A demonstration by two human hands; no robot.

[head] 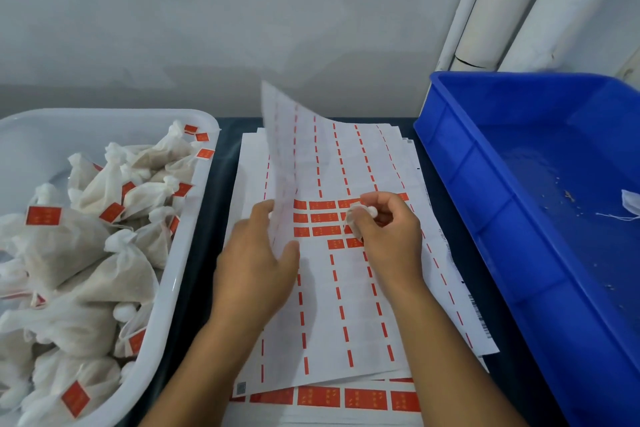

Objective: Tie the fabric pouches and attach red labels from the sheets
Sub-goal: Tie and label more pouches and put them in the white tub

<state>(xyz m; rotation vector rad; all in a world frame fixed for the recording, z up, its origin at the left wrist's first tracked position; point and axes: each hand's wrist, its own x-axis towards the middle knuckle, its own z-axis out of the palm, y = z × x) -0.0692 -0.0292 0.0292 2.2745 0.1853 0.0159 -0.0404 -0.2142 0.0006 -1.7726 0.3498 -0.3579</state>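
Dark tabletop; hands lift glossy sheet.

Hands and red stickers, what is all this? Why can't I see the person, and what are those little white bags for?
The camera sits on the person's head and looks down, so you only see their two bare arms. The left hand lifts up a used label sheet, nearly all peeled. The right hand pinches something small and white; it is too hidden to name. Under the hands lies a stack of label sheets with a few red labels left. In the white tub on the left are tied fabric pouches, many already wearing red labels. The blue bin on the right holds only crumbs and a bit of white string.
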